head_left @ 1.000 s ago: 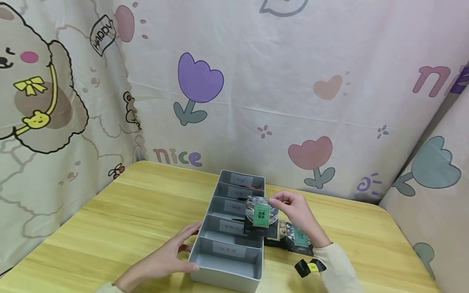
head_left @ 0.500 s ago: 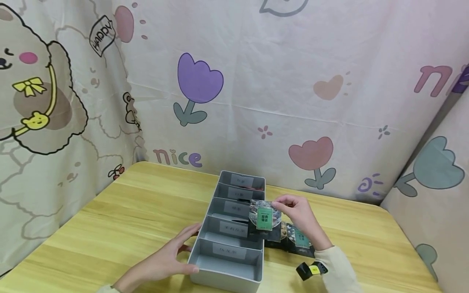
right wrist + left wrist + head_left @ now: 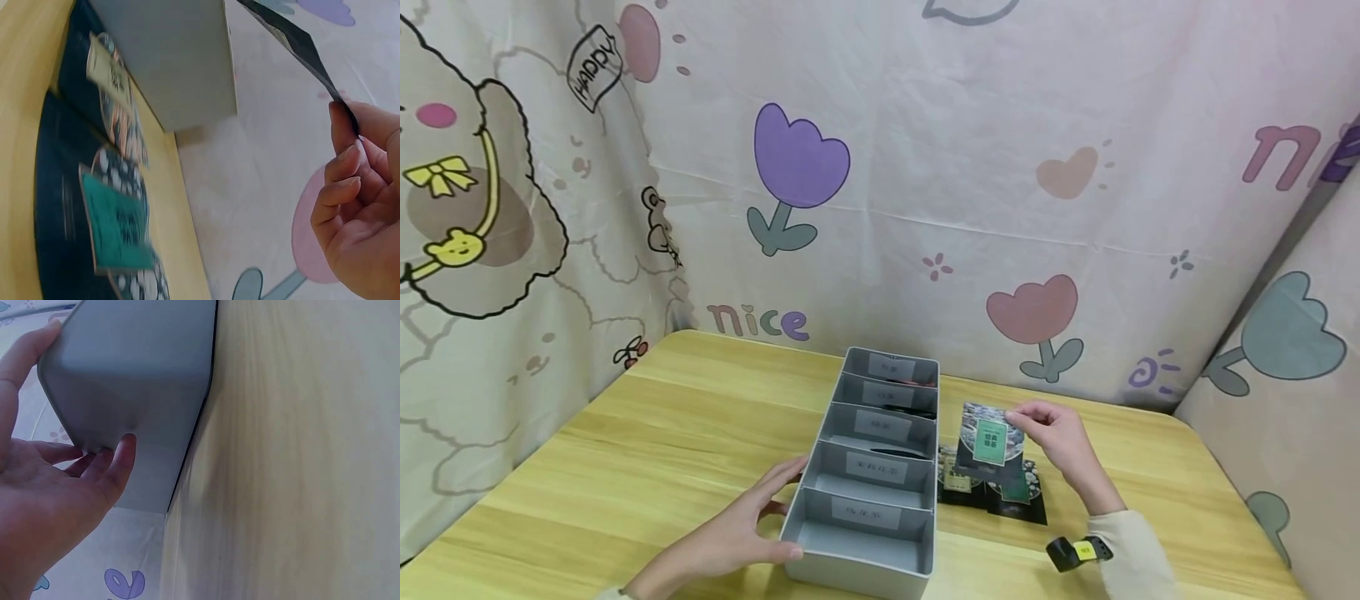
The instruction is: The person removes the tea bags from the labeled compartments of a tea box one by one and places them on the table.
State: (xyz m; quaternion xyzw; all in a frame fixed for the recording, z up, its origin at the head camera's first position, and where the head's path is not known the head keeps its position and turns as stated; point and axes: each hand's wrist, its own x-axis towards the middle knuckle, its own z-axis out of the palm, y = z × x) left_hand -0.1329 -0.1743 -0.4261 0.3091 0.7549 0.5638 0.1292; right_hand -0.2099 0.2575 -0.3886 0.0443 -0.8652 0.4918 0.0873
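A grey box with several labelled compartments stands lengthwise on the table. My left hand holds its near left corner, the thumb at the near end and the bent fingers against the side wall. To the right of the box, my right hand pinches a dark tea sachet with a green label by its upper right corner. Seen edge-on in the right wrist view, the sachet hangs in the air between thumb and fingers. In the head view it overlaps two sachets lying beside the box, one yellow-labelled, one green-labelled.
Dark and red edges of sachets show in the farther compartments; the two nearest show bare floors. Printed curtains hang behind the wooden table and along both sides. A black strap with a yellow label is at my right wrist.
My right hand has carried the pinched sachet rightward, from over the box's right edge to above the lying sachets. The left hand keeps its place on the box. The head view has shifted slightly.
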